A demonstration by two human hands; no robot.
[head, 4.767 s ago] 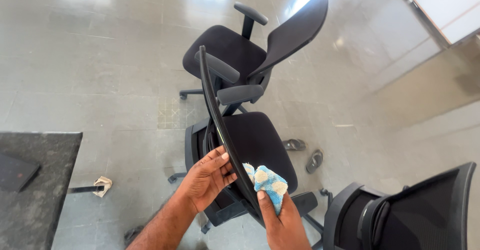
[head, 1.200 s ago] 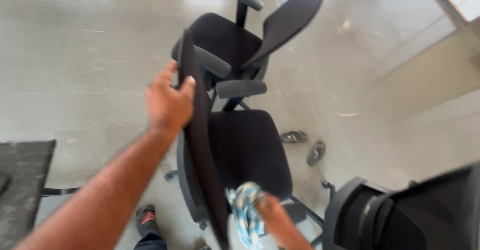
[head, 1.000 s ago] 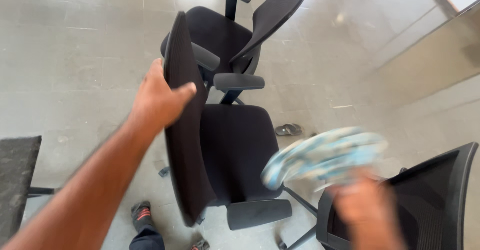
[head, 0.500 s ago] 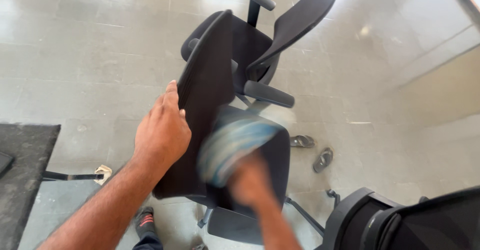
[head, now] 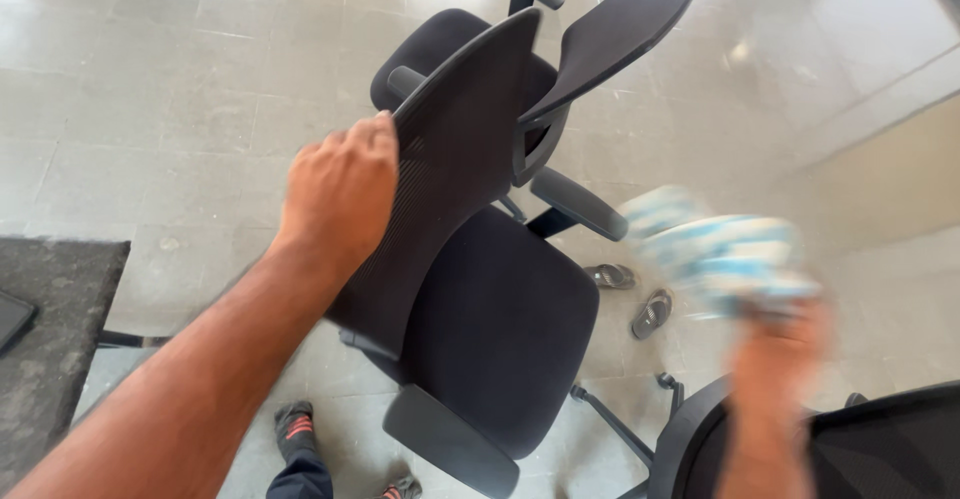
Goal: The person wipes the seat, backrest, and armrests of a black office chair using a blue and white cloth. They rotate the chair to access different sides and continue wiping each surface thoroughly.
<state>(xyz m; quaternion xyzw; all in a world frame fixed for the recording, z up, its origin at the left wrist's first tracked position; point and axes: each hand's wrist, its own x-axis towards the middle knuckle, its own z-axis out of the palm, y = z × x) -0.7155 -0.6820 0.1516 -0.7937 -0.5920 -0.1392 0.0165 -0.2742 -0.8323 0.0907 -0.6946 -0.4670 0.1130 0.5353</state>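
The left hand [head: 340, 194] was clamped on the left edge of the near chair's backrest [head: 450, 169], fingers curled over the rim and the palm on its mesh back. The right hand [head: 775, 359] was closed around a blue-and-white cloth [head: 715, 249], held up off the chair and to its right, over the floor; both were blurred by motion, so the exact fold of the fingers could not be made out.

Half a second earlier the cloth had been down against the seat [head: 500, 329], just in front of the backrest; now it was well clear of the chair. The backrest had also turned since a second ago, showing more of its broad face to the camera. Judged from that, one wiping pass over the seat looked finished, and the chair was being swung by its back to bring up another surface.

The near chair's armrests [head: 575, 204] jutted out on both sides. A second chair [head: 600, 39] stood close behind, its seat nearly touching the backrest top. A third chair [head: 870, 439] crowded the lower right, just beside the right hand. A pair of sandals [head: 635, 294] lay on the floor [head: 150, 89] between them. A dark table [head: 50, 339] edged in at the left; the widest open floor lay to the upper left.
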